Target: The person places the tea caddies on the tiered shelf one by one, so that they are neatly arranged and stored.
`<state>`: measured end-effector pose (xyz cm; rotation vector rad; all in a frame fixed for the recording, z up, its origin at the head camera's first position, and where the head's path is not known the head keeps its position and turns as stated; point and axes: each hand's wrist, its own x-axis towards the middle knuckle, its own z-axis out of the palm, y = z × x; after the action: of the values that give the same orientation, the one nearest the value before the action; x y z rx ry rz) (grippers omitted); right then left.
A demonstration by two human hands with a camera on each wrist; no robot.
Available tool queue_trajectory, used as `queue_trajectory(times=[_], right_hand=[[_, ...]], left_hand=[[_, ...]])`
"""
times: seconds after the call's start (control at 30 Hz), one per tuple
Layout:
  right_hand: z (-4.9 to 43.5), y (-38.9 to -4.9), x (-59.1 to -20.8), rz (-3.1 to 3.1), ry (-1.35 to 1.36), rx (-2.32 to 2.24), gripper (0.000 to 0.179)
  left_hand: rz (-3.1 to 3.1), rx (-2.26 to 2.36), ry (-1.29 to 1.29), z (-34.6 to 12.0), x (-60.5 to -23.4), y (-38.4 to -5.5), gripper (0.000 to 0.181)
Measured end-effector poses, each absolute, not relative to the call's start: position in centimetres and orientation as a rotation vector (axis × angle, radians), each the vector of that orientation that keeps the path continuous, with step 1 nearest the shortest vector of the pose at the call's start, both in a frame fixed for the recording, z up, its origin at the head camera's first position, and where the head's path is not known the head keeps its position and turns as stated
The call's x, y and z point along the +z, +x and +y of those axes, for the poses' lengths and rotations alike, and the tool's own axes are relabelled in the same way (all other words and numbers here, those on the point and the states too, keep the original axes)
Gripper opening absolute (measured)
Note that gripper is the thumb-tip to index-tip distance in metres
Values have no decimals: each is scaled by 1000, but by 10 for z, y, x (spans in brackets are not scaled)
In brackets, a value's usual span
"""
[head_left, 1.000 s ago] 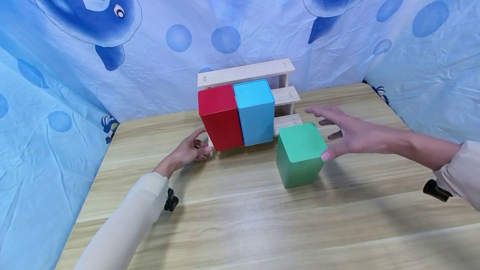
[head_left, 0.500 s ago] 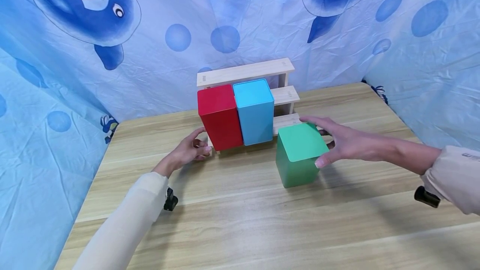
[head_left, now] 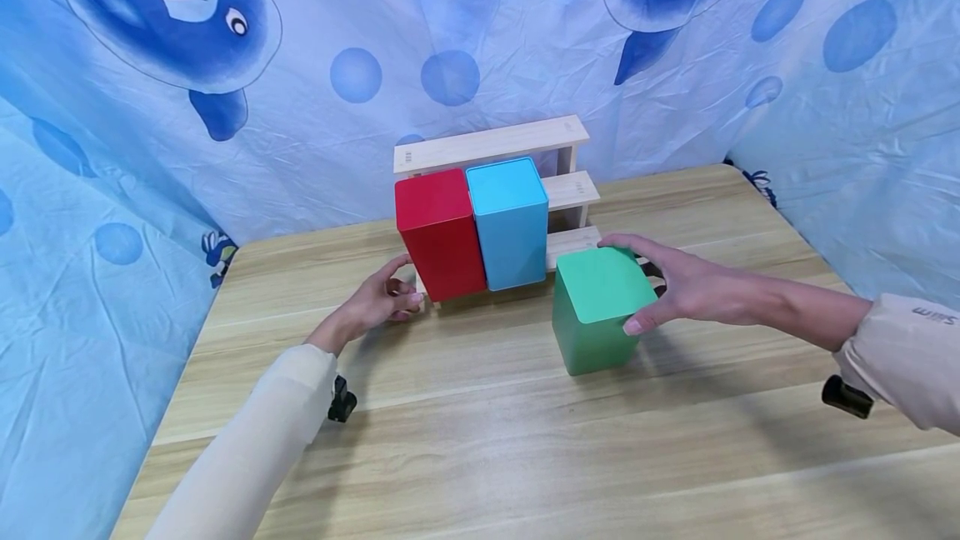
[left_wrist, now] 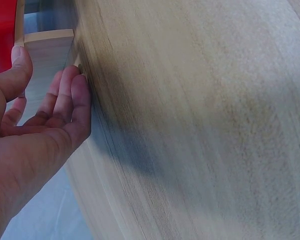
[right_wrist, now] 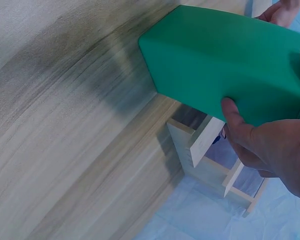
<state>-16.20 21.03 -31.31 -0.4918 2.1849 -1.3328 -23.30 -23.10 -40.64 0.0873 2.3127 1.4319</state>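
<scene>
A green box (head_left: 596, 294) with rounded edges stands upright on the table, right of a small stepped wooden shelf (head_left: 491, 147). My right hand (head_left: 686, 290) grips its upper right part, with the thumb along the near side and the fingers on the far side. A finger pressing the green wall shows in the right wrist view. At the shelf's lower left end, my left hand (head_left: 378, 298) holds the front corner between thumb and curled fingers. On the shelf a red box (head_left: 446, 248) and a light blue box (head_left: 513, 232) stand side by side.
The wood-grain table (head_left: 480, 440) runs in front of the shelf. Behind and to both sides hangs a blue curtain (head_left: 525, 40) printed with dolphins and bubbles. The right part of the shelf's steps (head_left: 573, 188) shows bare beside the blue box.
My right hand has moved left onto the green box and now grips it, its thumb brought across the near side. The left hand, shelf and boxes stay where they were.
</scene>
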Motion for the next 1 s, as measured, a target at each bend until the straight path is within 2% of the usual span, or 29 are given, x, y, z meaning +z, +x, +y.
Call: queue_trajectory(times=[1.0], right_hand=[[211,-164,-310,2263,-568,-1335,92]], left_hand=[[2314,1442,95,-230,-405,-233,74]])
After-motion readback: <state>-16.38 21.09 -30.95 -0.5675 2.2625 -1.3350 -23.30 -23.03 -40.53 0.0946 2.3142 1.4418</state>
